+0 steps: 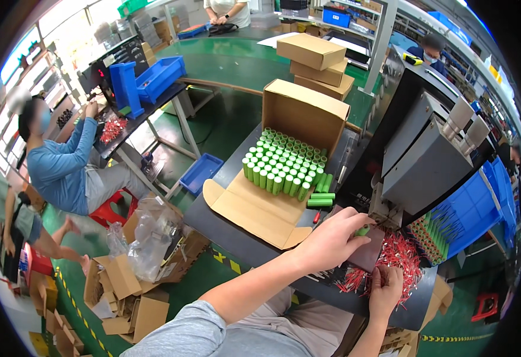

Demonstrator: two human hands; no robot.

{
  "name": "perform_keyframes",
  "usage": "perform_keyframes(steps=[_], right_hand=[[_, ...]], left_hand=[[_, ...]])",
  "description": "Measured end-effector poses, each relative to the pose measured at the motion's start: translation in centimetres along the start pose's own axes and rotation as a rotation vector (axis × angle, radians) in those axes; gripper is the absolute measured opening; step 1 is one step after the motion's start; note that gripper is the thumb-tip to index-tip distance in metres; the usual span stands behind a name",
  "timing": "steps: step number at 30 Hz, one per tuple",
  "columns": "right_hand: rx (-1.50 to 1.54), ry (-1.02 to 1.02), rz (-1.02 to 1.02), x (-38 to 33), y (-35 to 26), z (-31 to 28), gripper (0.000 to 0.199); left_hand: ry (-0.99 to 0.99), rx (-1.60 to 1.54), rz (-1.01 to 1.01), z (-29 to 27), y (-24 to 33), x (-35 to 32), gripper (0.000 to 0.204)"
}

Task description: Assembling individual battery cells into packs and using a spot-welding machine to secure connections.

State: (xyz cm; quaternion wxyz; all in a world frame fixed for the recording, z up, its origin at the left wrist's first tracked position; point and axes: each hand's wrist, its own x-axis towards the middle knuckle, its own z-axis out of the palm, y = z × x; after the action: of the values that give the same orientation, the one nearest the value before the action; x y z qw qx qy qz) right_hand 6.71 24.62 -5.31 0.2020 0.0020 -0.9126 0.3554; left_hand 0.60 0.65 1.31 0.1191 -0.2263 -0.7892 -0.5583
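Your grey sleeve (186,330) comes in at the lower edge, and your right hand (386,291) is down by the heap of red leads (400,262) on the dark worktable (237,232). Its thumb and fingers are bent close together at the near edge of a brown block (367,251); you can't tell from here whether they pinch a lead. Your left hand (330,239) is over the far side of that block, thumb and fingers closed round one green cell (362,230), whose end shows just below the head of the grey machine (418,160) — whether it touches the machine, you can't tell.

Just beyond your left hand lie a small red-handled object (316,218) and a few loose cells (321,202). Past them, upright green cells (284,163) stand in rows in an open cardboard box (305,110), its flap spread toward you. To your right, a blue bin (471,205) holds cells with leads (430,235).

Off to your left, cardboard scraps (132,297) and a clear plastic bag (147,244) fill the floor boxes. Farther out, a co-worker in blue (61,172) sits on a red stool (113,211); beyond your box, closed cartons (320,62) are stacked by a green table (231,59), with another person (228,13) behind it.
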Motion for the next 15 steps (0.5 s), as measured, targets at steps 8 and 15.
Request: perform_keyframes(steps=[8, 15], right_hand=[[0.245, -0.055, 0.292, -0.2, 1.4, -0.2, 0.006], [0.288, -0.053, 0.211, 0.5, 1.6, -1.3, 0.002]], left_hand=[[-0.065, -0.017, 0.033, -0.3, -0.6, -0.1, 0.032], [-0.072, -0.055, 0.055, -0.5, -0.6, -0.1, 0.031]])
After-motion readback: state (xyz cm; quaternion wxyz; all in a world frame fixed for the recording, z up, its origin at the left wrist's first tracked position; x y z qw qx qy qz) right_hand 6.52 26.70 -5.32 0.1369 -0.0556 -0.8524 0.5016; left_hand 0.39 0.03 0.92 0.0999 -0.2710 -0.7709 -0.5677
